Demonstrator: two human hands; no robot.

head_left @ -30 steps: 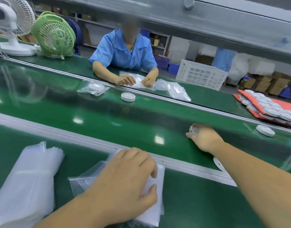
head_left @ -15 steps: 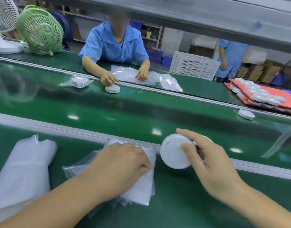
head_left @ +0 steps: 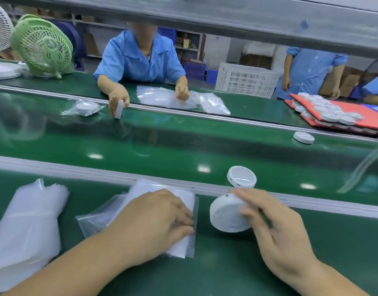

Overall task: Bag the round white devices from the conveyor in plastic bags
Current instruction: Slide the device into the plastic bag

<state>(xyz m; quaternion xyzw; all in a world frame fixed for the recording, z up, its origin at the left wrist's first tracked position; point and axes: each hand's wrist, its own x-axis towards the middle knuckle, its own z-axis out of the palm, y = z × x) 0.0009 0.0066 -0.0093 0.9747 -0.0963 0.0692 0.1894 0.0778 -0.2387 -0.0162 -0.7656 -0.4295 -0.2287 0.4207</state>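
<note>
I have one view, from the head: it faces forward and down, close over the bench, across the belt.

Two bare forearms reach in from the near edge, left and right. The left hand and right hand are bare too, the right one's fingers motion-blurred.
</note>
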